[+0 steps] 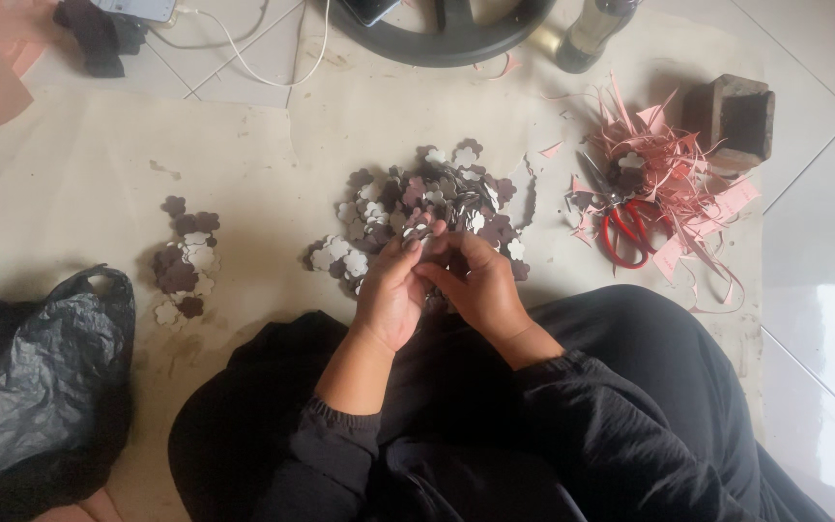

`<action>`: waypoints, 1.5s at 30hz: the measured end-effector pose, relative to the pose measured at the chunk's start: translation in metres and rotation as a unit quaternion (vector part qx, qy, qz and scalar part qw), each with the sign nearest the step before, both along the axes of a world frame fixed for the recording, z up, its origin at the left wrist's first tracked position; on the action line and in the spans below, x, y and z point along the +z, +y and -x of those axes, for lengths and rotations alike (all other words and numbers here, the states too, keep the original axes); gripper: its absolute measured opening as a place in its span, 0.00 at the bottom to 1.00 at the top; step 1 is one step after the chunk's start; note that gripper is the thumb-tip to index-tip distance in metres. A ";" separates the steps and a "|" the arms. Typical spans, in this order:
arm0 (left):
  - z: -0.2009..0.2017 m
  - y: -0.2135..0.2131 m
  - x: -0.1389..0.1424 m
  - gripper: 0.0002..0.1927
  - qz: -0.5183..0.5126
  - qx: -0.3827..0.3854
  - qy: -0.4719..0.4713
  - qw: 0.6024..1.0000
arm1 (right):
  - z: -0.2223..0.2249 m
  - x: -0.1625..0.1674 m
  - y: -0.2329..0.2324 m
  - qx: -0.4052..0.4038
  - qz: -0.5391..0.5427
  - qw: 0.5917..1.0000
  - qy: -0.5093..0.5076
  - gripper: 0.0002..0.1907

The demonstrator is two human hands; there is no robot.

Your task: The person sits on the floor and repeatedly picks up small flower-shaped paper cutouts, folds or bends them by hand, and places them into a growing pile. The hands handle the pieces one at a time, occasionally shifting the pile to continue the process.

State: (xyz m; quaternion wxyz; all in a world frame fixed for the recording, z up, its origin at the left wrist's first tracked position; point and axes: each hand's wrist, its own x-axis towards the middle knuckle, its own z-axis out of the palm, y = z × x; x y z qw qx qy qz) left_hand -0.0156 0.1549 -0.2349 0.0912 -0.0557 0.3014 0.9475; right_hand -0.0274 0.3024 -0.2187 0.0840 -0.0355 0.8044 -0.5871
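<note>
Both hands together over big heap of small flower-shaped cutouts, dark maroon and white, thin sheet (427,208) on beige floor mat (79,164). Left hand (390,290) and right hand (480,285) pinching cutouts at fingertips, grip closed on a few. Probably light, floppy, easily creased; best pinched by edges. Smaller cutout pile (186,256) left; red-handled scissors (625,232) amid pink paper scraps (674,179) right.
</note>
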 end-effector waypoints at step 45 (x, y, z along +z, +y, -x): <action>-0.015 0.001 0.007 0.15 0.036 0.012 -0.077 0.996 | 0.001 -0.004 0.008 -0.040 -0.030 0.997 0.058 0.12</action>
